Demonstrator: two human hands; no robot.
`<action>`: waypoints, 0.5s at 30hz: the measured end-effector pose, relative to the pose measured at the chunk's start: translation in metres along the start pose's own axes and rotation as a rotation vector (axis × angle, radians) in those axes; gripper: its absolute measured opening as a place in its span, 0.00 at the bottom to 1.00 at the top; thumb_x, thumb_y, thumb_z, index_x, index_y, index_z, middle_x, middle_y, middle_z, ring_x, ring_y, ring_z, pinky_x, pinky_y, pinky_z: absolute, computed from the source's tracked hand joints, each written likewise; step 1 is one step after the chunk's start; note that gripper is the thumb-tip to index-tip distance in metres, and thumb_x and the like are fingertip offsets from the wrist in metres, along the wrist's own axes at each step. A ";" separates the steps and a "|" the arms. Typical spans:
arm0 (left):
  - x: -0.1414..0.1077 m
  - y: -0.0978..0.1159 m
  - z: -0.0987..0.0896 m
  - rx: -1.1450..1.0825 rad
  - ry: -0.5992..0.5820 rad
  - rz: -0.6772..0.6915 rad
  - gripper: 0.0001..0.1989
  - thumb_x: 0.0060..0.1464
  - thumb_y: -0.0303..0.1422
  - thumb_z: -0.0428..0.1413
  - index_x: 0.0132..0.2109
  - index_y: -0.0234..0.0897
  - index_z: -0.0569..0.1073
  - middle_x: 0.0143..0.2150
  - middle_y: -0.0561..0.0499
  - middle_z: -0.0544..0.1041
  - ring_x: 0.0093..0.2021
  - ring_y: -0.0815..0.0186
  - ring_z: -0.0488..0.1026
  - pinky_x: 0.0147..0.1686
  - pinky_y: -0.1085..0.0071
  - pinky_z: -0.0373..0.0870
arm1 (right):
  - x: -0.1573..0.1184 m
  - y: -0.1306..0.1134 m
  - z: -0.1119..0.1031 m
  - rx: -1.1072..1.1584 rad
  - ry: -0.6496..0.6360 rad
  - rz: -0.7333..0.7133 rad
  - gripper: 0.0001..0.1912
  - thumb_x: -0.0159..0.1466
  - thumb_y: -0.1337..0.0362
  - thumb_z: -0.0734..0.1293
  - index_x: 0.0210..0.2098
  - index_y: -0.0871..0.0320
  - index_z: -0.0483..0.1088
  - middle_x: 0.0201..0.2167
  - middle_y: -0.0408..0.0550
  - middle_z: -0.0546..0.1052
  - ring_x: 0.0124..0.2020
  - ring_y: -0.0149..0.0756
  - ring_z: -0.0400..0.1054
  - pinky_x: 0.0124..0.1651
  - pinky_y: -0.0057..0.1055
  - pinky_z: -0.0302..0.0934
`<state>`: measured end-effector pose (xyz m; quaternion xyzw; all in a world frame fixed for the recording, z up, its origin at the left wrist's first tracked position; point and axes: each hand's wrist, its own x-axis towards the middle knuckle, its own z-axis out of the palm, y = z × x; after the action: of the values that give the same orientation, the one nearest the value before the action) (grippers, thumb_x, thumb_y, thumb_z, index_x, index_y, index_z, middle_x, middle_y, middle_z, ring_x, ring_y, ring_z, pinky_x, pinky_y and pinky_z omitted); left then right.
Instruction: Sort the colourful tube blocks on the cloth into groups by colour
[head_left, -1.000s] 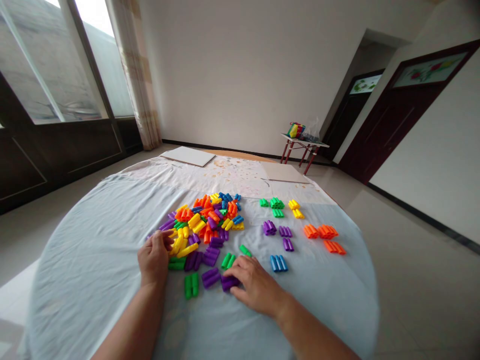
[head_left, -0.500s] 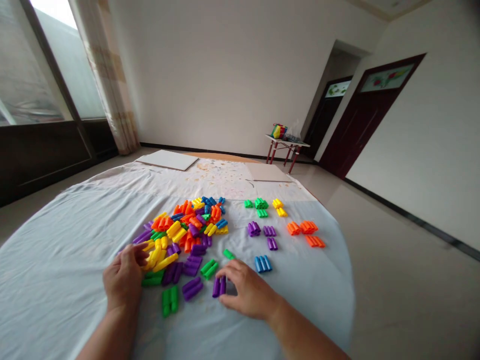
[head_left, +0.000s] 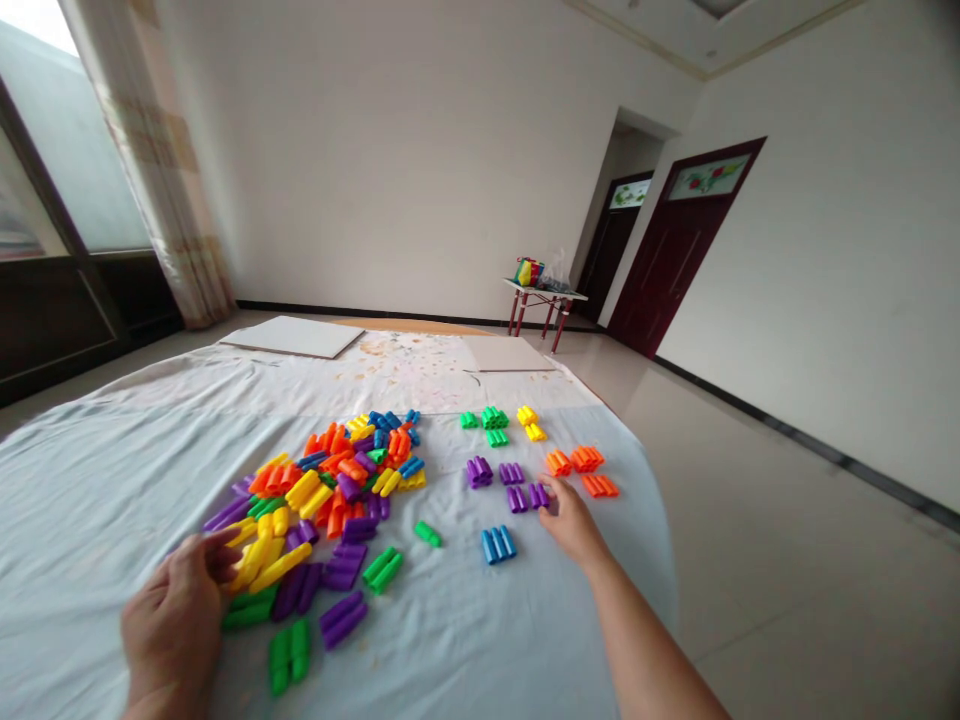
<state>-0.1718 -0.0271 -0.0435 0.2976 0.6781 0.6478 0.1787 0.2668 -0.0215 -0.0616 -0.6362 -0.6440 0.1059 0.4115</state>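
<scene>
My right hand has thumb and fingers around a purple piece, just right of another purple piece. At the left edge of a mixed heap, my left hand has its fingers curled against yellow pieces; what its fingertips hold, if anything, is hidden. The heap mixes orange, yellow, blue, purple and green ribbed plastic pieces. Sorted groups lie on the right: green, yellow, orange, purple and blue. Loose green pieces lie between heap and groups.
A pale blue cloth covers the round table. Two flat boards, one white and one beige, lie at its far side. Beyond stands a small table with a colourful bag.
My right hand has moved away and to the right, carrying the purple piece from the near middle to the purple group. The view has shifted; my left hand remains by the yellow pieces.
</scene>
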 end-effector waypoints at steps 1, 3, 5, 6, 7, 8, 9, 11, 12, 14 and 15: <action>-0.001 0.003 0.000 -0.024 -0.001 -0.055 0.17 0.47 0.42 0.50 0.32 0.34 0.78 0.23 0.52 0.73 0.22 0.68 0.67 0.19 0.73 0.65 | -0.001 0.001 0.001 0.002 -0.010 -0.006 0.27 0.52 0.74 0.61 0.51 0.61 0.68 0.46 0.54 0.75 0.44 0.40 0.70 0.52 0.41 0.64; -0.004 0.009 0.000 -0.067 0.006 -0.134 0.16 0.45 0.41 0.51 0.33 0.35 0.78 0.24 0.53 0.73 0.23 0.68 0.66 0.20 0.75 0.64 | -0.002 0.000 0.003 0.015 -0.023 -0.019 0.28 0.51 0.75 0.60 0.52 0.61 0.68 0.47 0.54 0.75 0.45 0.40 0.70 0.52 0.40 0.64; -0.007 0.015 0.000 -0.084 0.025 -0.142 0.15 0.43 0.39 0.52 0.33 0.36 0.78 0.24 0.54 0.72 0.23 0.69 0.66 0.20 0.75 0.63 | -0.003 0.000 0.003 0.029 -0.011 -0.016 0.28 0.51 0.75 0.60 0.52 0.61 0.68 0.48 0.54 0.74 0.45 0.40 0.70 0.51 0.39 0.65; -0.008 0.017 0.000 -0.090 0.029 -0.142 0.15 0.43 0.39 0.52 0.33 0.36 0.78 0.23 0.55 0.72 0.23 0.69 0.66 0.20 0.76 0.63 | -0.003 0.000 0.003 0.033 -0.001 -0.005 0.28 0.51 0.75 0.60 0.52 0.61 0.68 0.48 0.55 0.74 0.44 0.39 0.71 0.50 0.39 0.66; -0.009 0.019 0.000 -0.094 0.027 -0.145 0.15 0.43 0.39 0.52 0.33 0.36 0.77 0.23 0.55 0.71 0.23 0.70 0.65 0.20 0.76 0.64 | -0.003 0.002 0.004 0.035 0.009 0.008 0.27 0.52 0.75 0.60 0.52 0.61 0.69 0.47 0.54 0.74 0.43 0.39 0.71 0.50 0.38 0.66; -0.009 0.020 0.000 -0.097 0.022 -0.151 0.15 0.43 0.39 0.51 0.33 0.36 0.77 0.23 0.55 0.72 0.23 0.70 0.66 0.20 0.76 0.64 | -0.003 0.004 0.005 0.035 0.016 0.016 0.26 0.52 0.74 0.61 0.51 0.61 0.69 0.46 0.54 0.74 0.42 0.39 0.71 0.49 0.39 0.67; -0.010 0.020 0.000 -0.097 0.016 -0.159 0.15 0.43 0.39 0.51 0.33 0.36 0.77 0.24 0.55 0.72 0.23 0.70 0.66 0.20 0.76 0.64 | -0.004 0.006 0.006 0.035 0.019 0.019 0.25 0.52 0.74 0.61 0.50 0.61 0.69 0.44 0.53 0.75 0.41 0.39 0.71 0.49 0.39 0.67; -0.009 0.018 0.000 -0.094 0.011 -0.171 0.16 0.43 0.40 0.51 0.33 0.36 0.77 0.24 0.54 0.72 0.23 0.70 0.66 0.19 0.77 0.63 | -0.004 0.009 0.009 0.041 0.010 0.003 0.24 0.53 0.74 0.61 0.49 0.60 0.70 0.43 0.52 0.75 0.42 0.39 0.71 0.50 0.39 0.66; -0.008 0.015 0.000 -0.094 0.012 -0.175 0.16 0.44 0.40 0.51 0.34 0.36 0.77 0.25 0.54 0.72 0.23 0.70 0.66 0.19 0.77 0.63 | -0.004 0.010 0.010 0.045 0.006 -0.009 0.24 0.53 0.74 0.62 0.49 0.60 0.70 0.43 0.52 0.75 0.43 0.39 0.70 0.50 0.40 0.66; -0.004 0.008 0.000 -0.094 0.012 -0.156 0.17 0.44 0.41 0.51 0.35 0.35 0.77 0.25 0.53 0.72 0.23 0.70 0.66 0.18 0.77 0.63 | -0.004 0.008 0.010 0.045 0.027 -0.018 0.24 0.53 0.73 0.61 0.50 0.60 0.69 0.44 0.54 0.75 0.43 0.40 0.70 0.51 0.41 0.66; -0.003 0.005 0.000 -0.081 0.011 -0.116 0.17 0.45 0.42 0.50 0.34 0.34 0.77 0.25 0.53 0.72 0.22 0.70 0.66 0.18 0.76 0.63 | -0.005 0.004 0.008 0.044 0.054 -0.015 0.24 0.54 0.73 0.61 0.50 0.61 0.69 0.45 0.55 0.74 0.43 0.41 0.70 0.50 0.42 0.66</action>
<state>-0.1689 -0.0286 -0.0392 0.2467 0.6684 0.6650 0.2239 0.2640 -0.0220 -0.0711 -0.6248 -0.6351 0.0997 0.4431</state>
